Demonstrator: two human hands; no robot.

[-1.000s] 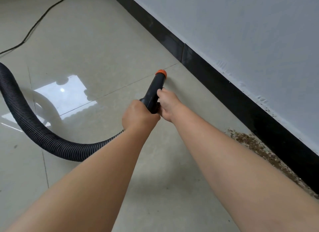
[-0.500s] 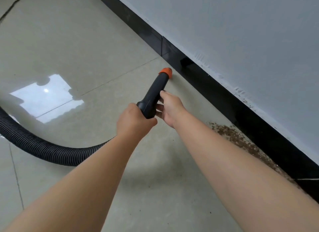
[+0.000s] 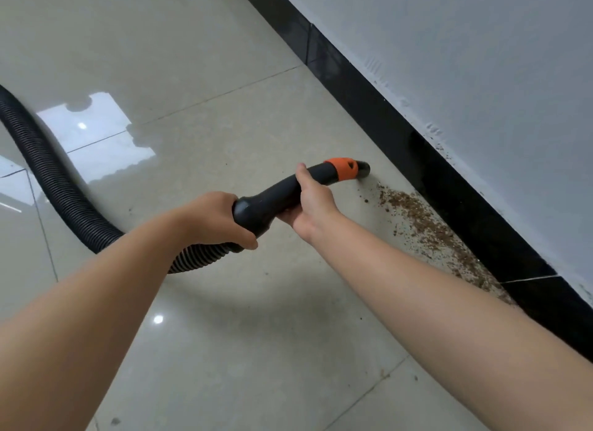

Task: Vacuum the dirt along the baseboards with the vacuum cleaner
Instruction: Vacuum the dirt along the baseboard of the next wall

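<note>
Head camera, looking down along two bare forearms at a glossy beige tiled floor [image 3: 199, 61]. The left hand [image 3: 214, 218] curls its fingers round the thick rear end of a black plastic vacuum nozzle with an orange collar [image 3: 288, 195], just where the ribbed black flexible hose [image 3: 57, 190] joins it; the hose loops away behind that hand to the left edge. The right hand [image 3: 309, 203] grips the nozzle further forward, fingers wrapped underneath and thumb resting on top.

Beyond the right fingertips the orange collar and the black nozzle mouth [image 3: 362, 169] sit low over the floor — whether they touch it is unclear — just beside the near end of a strip of brown crumbly dirt [image 3: 426, 225]. The dirt lies along the foot of a glossy black baseboard [image 3: 401, 135] under a pale grey wall [image 3: 481, 61].

Half a second ago the nozzle pointed up the floor, well clear of the dirt — now it is swung right, its mouth at the dirt's edge.
</note>
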